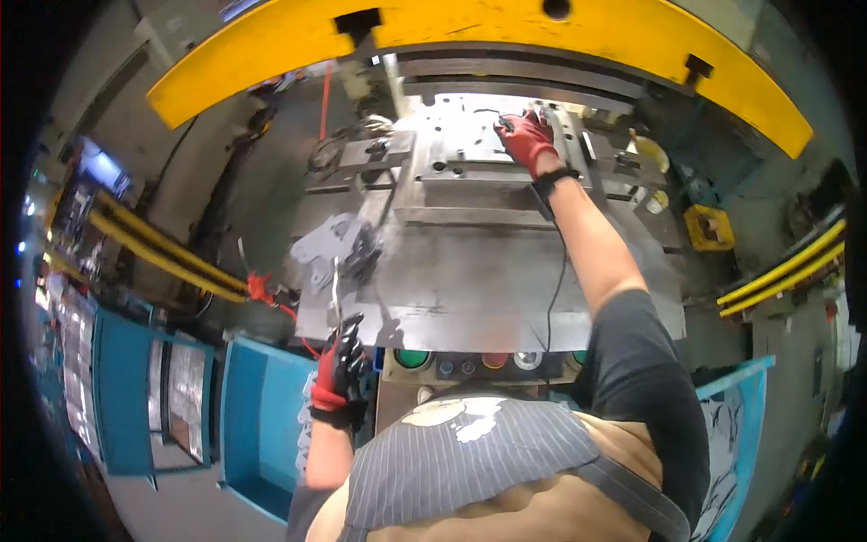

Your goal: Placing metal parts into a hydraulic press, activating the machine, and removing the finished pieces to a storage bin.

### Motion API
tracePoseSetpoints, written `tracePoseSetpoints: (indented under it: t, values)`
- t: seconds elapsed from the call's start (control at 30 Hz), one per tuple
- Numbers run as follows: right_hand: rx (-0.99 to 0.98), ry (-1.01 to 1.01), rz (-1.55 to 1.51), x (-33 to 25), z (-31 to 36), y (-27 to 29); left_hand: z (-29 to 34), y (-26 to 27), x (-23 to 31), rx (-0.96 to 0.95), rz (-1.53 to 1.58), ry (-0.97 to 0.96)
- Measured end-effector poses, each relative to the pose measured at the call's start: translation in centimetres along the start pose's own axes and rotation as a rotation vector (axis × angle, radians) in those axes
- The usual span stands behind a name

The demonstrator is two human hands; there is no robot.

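My left hand (340,369), in a red and black glove, is closed around what looks like an air blow gun. Its thin bent metal nozzle (337,285) points away from me, and a red hose (307,344) runs close by. Grey flat metal parts (327,246) lie beyond it on the left of the metal table (452,280), beside a dark crumpled, shiny thing (363,255). Farther off, my right hand (526,140), in a red glove, reaches over the die plate (456,135), fingers apart against its upper surface. Whatever lies under its fingertips is hidden.
A yellow press beam (488,27) spans the far side above the die. Blue bins (262,406) stand at my left, another bin (745,434) at my right. Round control buttons (412,359) line the table's near edge. A black cord (553,298) hangs from my right wrist.
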State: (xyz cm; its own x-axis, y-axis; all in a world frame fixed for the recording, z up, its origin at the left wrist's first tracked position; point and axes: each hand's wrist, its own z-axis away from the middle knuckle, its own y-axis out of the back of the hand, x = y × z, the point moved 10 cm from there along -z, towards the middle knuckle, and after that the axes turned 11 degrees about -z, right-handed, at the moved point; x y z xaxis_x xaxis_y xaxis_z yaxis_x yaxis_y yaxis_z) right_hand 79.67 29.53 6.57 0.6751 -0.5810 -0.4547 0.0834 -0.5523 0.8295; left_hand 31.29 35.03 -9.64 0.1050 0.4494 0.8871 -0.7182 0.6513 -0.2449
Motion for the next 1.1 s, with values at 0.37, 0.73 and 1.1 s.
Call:
tracePoseSetpoints:
  t: [0.37, 0.73, 1.1]
  values:
    - [-0.546, 0.677, -0.434, -25.0, 19.8, -16.7, -0.6, 0.1, 0.8, -0.516, 0.916, 0.145]
    - [-0.357, 0.635, -0.224, -27.6, 20.6, -21.4, -3.7, 12.9, 3.3, 0.405, -0.02, -0.275]
    - [-0.503, 0.588, -0.454, -25.2, 22.2, -20.5, -12.5, 13.4, 3.2, 0.377, -0.137, -0.292]
